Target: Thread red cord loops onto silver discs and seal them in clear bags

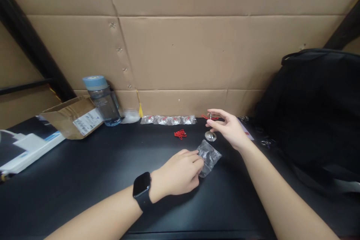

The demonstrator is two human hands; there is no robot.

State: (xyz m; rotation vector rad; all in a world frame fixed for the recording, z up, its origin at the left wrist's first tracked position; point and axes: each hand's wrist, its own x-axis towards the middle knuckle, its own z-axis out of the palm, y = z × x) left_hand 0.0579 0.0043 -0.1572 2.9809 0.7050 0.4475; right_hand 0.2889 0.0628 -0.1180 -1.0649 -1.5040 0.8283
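Note:
My left hand (182,170), wearing a black smartwatch (142,185), has its fingertips closed on the edge of a small clear plastic bag (209,155) lying on the black tabletop. Farther back on the right, my right hand (229,127) pinches a small thin metal disc (210,116), seen edge-on, between thumb and fingertips. Just below those fingers a shiny silver domed disc (210,136) rests on the table. A bundle of red cord (180,134) lies left of it, and another red cord (206,117) shows partly behind my right hand.
Several bagged silver discs (168,120) line the cardboard wall (180,52). At left stand a blue-capped water bottle (104,101), a brown cardboard box (67,116) and a white power strip (33,153). A black backpack (315,112) fills the right side, with small metal pieces (267,142) beside it.

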